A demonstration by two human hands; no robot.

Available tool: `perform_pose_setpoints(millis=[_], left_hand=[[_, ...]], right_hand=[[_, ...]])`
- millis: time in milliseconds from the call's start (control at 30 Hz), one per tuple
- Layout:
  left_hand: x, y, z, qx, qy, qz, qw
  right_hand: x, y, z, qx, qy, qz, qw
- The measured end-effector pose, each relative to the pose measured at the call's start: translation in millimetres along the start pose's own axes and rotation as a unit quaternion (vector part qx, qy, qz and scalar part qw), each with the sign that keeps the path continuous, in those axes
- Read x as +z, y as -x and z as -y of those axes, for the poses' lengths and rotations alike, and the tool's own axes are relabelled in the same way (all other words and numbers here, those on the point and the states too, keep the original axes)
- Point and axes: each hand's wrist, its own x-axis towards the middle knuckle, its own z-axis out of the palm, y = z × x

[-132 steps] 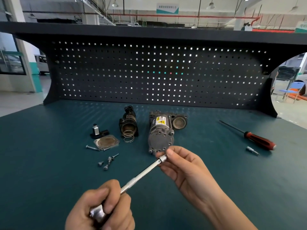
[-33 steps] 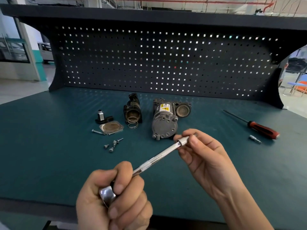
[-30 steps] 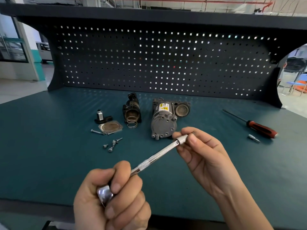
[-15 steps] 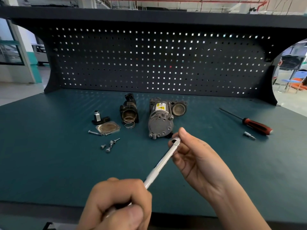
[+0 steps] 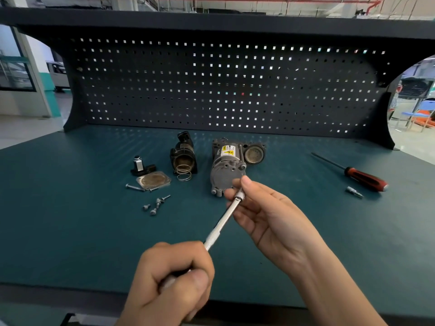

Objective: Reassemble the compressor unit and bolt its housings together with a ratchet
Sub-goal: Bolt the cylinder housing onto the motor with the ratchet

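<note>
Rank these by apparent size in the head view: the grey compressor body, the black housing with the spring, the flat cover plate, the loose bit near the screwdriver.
1. grey compressor body
2. black housing
3. flat cover plate; it lies slightly nearer the camera, so its gap to the housing is unsure
4. loose bit, plainly smallest

The black housing (image 5: pixel 183 154) lies left of the compressor body (image 5: pixel 227 168) (screwdriver (image 5: pixel 353 171) far right).

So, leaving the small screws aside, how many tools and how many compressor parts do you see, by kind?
Hand tools: 2 (ratchet, screwdriver)
Loose bit: 1
Compressor parts: 5 (motor body, black housing, spring, cover plate, small valve block)
Total: 8
</note>
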Motion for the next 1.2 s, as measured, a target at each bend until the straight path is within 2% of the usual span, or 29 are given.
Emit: perform_pose_setpoints(millis=[100, 333, 400, 467, 500, 567, 633, 667, 733, 833, 1200], left_hand=[[1, -5, 1, 0.01, -0.118, -0.033, 0.992], [1, -5, 7, 0.03, -0.135, -0.031, 0.99], [4, -4, 7, 0.026, -0.078, -0.049, 0.995], [2, -4, 8, 0.002, 0.09, -0.068, 0.994], [0, -5, 8, -0.009, 0.187, -0.067, 0.98], [-1, -7, 9, 0.008, 0.368, -0.009, 0.93], [-1, -13, 6, 0.03, 0.538, 0.046, 0.841], [-4, -17, 1, 0.025, 0.568, 0.025, 0.822], [-7, -20, -4, 0.017, 0.591, 0.008, 0.806], [-7, -20, -10, 0.016, 0.586, -0.002, 0.81], [-11, -15, -3, 0.001, 0.597, -0.013, 0.802]], right_hand=[[4, -3, -2, 0.0, -0.013, -0.013, 1.0], [16, -5, -13, 0.004, -0.097, -0.064, 0.993], [20, -5, -15, 0.003, -0.105, -0.066, 0.992], [22, -6, -15, 0.002, -0.101, -0.062, 0.993], [23, -6, -15, -0.001, -0.095, -0.056, 0.994], [23, -7, -13, -0.017, -0.079, -0.037, 0.996], [24, -7, -12, -0.044, -0.064, -0.011, 0.997], [24, -7, -11, -0.057, -0.061, 0.006, 0.997], [24, -6, -8, -0.071, -0.068, 0.046, 0.994], [22, -5, -4, -0.081, -0.07, 0.085, 0.991], [23, -1, -7, -0.086, -0.034, 0.074, 0.993]])
